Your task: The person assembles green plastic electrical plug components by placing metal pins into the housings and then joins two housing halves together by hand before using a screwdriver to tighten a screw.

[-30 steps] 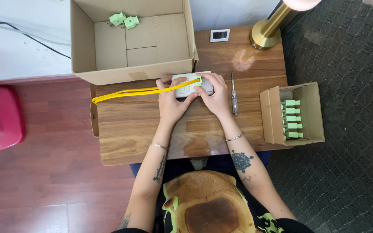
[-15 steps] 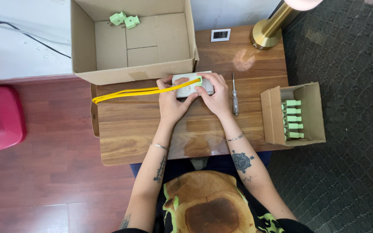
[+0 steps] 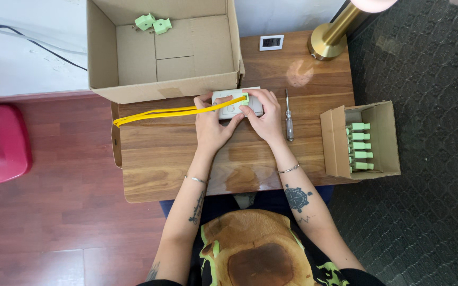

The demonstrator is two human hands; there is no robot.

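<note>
- A large open cardboard box (image 3: pixel 163 50) stood at the far edge of the wooden surface (image 3: pixel 155 164), brown inside and out, with two small green pieces (image 3: pixel 153 23) lying in its far corner.
- A smaller open cardboard box (image 3: pixel 361 139) lay at the right edge of the surface, holding a row of pale green parts (image 3: pixel 360 146).
- A small white-framed square with a dark middle (image 3: pixel 271 42), perhaps a screen or label, lay flat beside the large box.

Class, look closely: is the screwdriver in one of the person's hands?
No, the screwdriver lies on the table beside the right hand.
</note>
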